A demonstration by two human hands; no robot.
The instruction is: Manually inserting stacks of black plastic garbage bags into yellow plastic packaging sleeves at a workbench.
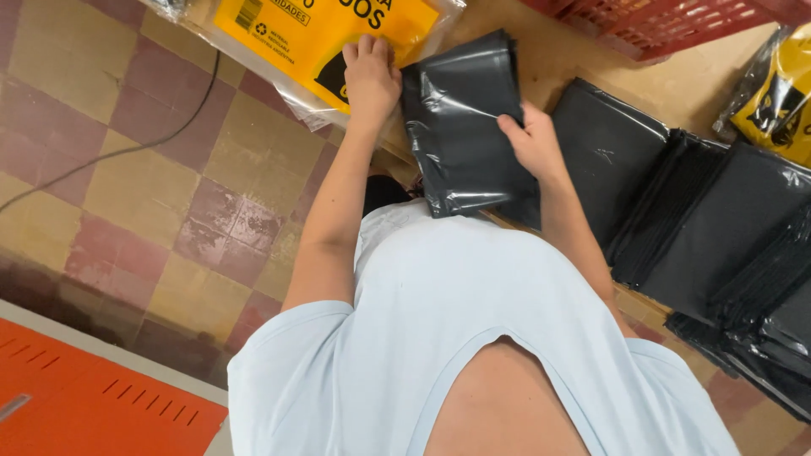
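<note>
**Folded black bags held at table edge**

Right hand (534, 143) grasps the folded stack of black plastic bags (460, 127) by its right edge. Left hand (370, 78) lies flat, unclenched, on the yellow-labelled clear package (312, 38), touching the stack's upper left corner. More black stacks (710, 228) lie right of the grip.

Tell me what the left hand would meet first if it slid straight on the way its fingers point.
The left hand points up the picture and already lies on the yellow packet in clear wrap, so it would probably just slide further over that.
</note>
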